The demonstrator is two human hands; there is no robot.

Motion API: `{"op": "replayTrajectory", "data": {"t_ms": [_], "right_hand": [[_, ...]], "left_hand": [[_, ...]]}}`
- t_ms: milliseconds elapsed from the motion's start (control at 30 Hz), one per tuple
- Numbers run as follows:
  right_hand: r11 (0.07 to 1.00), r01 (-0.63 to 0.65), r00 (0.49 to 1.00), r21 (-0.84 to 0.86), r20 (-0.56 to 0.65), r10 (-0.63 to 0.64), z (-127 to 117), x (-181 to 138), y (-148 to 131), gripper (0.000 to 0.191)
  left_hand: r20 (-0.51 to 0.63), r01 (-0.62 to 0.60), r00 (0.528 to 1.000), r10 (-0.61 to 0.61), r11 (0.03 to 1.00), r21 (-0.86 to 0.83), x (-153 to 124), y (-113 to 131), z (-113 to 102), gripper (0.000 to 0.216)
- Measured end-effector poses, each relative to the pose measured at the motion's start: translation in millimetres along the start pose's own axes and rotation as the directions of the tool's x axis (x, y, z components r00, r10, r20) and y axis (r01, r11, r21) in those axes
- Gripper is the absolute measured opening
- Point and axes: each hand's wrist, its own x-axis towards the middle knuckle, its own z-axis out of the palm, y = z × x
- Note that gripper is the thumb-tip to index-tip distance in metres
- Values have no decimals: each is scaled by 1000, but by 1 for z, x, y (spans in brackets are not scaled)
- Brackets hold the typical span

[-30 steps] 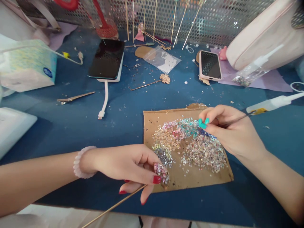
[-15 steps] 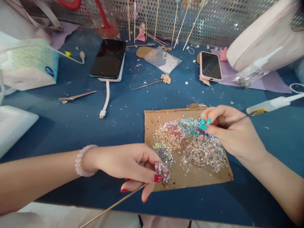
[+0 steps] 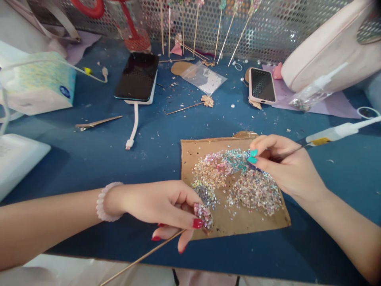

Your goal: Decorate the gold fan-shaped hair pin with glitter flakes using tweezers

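A brown card (image 3: 226, 224) lies on the blue table (image 3: 89, 167), covered with several small glittery chips (image 3: 238, 182). My left hand (image 3: 160, 206), with a pale bead bracelet at the wrist, pinches a thin gold stick (image 3: 139, 260) whose chip-covered head (image 3: 203, 215) rests at the card's near left corner. Its fingers are closed on the stick. My right hand (image 3: 285, 169) pinches a thin dark tool (image 3: 293, 150), its tip hidden among the chips at the card's upper right.
Two phones (image 3: 137, 76) (image 3: 262, 85) lie at the back, one with a white cable (image 3: 132, 127). A clear bag (image 3: 205, 77), a gold leaf stick (image 3: 190, 105), a hair clip (image 3: 97, 122), a tissue pack (image 3: 38, 85), a glue bottle (image 3: 336, 133) and a pink pouch (image 3: 324, 47) surround the card.
Both hands stay almost still. The right hand's fingertips shift slightly over the chips. The view has tilted a little.
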Motion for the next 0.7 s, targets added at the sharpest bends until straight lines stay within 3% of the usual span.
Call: {"op": "replayTrajectory", "data": {"t_ms": [400,700], "right_hand": [[996,-11,999,88,-36,15,-2,1,-3,3],[992,78,997,96,-7,-78,-5,0,-1,15]], "left_hand": [[-3,-10,1000,11,998,55,-1,-1,0,18],[-39,-24,999,28,996,88,0,-4,0,18]]}}
